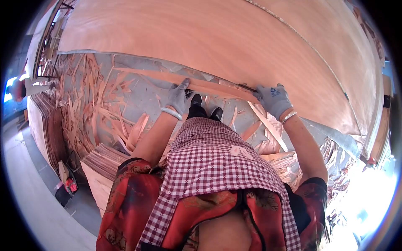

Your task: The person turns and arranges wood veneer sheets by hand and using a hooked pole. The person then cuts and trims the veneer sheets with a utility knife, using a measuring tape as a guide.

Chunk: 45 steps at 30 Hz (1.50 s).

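Observation:
A large sheet of thin wood veneer [180, 29] lies spread in front of me, its near edge running across the view. Along that edge hangs a long narrow veneer strip [209, 87]. My left hand [177, 98], in a grey glove, is closed on the strip, thumb on top. My right hand [274, 100], also gloved, rests at the sheet's edge, with its fingers curled. From it a thin dark knife-like tool [247, 87] points left along the edge; its grip is hidden by the hand.
Veneer scraps [96, 100] litter the floor around my shoes [196, 99]. Veneer stacks [104, 161] stand on the left. A cord-like line [310, 44] crosses the sheet. Another person [25, 88] is at the far left, beside a metal frame [44, 46].

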### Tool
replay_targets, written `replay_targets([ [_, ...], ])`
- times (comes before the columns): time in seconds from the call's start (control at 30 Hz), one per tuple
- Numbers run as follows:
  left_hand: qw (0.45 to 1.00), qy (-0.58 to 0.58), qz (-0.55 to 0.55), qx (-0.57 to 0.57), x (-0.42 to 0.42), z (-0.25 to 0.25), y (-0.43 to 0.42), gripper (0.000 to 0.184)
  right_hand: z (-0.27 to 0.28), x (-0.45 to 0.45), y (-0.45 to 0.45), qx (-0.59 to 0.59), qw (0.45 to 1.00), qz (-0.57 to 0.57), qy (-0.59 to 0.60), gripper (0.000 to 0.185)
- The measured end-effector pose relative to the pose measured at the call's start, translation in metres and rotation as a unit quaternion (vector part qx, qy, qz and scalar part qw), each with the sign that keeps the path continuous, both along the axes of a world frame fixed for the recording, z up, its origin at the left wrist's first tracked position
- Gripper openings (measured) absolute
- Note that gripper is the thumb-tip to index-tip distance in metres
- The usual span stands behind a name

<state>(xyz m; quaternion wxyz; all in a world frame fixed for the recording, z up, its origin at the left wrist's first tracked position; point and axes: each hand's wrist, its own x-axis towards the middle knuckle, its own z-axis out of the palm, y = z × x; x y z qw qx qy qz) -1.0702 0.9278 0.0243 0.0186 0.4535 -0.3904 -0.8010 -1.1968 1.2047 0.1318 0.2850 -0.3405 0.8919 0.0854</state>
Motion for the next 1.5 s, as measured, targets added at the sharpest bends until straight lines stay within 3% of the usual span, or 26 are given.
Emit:
replay_targets([
  [0.3,1.000,-0.004,0.001,-0.018,0.000,-0.017,-0.005,0.020,0.001,-0.003,0.002,-0.023,1.000,-0.007,-0.014,0.024],
  [0.53,0.999,-0.009,-0.020,-0.034,0.006,-0.020,-0.009,0.028,0.010,-0.002,0.008,0.028,0.999,-0.012,-0.021,0.024],
  [0.7,0.999,-0.012,0.004,-0.045,0.002,-0.016,-0.004,0.025,0.008,0.007,0.071,0.008,0.999,-0.035,0.019,0.020],
  [0.9,1.000,0.015,-0.005,-0.014,0.000,-0.018,-0.009,0.022,0.001,0.015,0.161,0.091,0.992,-0.079,0.043,0.023],
  [1.17,1.000,0.021,-0.016,0.008,-0.008,-0.033,-0.018,0.020,-0.012,0.032,0.234,0.093,0.980,-0.111,0.136,0.015],
  [1.27,1.000,0.002,-0.020,0.003,-0.016,-0.041,-0.022,0.020,-0.013,0.044,0.257,0.002,0.961,-0.088,0.261,0.014],
  [1.3,1.000,-0.004,-0.023,-0.009,-0.018,-0.045,-0.024,0.019,-0.010,0.046,0.267,0.055,0.964,-0.128,0.226,0.014],
  [1.4,0.999,-0.013,-0.026,-0.023,-0.009,-0.068,-0.043,0.018,0.010,0.056,0.291,0.206,0.938,-0.255,0.110,0.016],
  [1.43,0.993,0.047,-0.092,-0.061,0.002,-0.080,-0.054,0.013,0.003,0.066,0.307,0.181,0.943,-0.238,0.143,0.016],
  [1.47,0.996,0.026,-0.082,0.018,0.005,-0.126,-0.077,0.020,-0.017,0.084,0.337,0.162,0.942,-0.229,0.186,0.016],
  [1.5,0.988,0.034,-0.148,0.043,0.014,-0.178,-0.098,0.025,-0.058,0.104,0.375,0.108,0.944,-0.206,0.234,0.014],
])
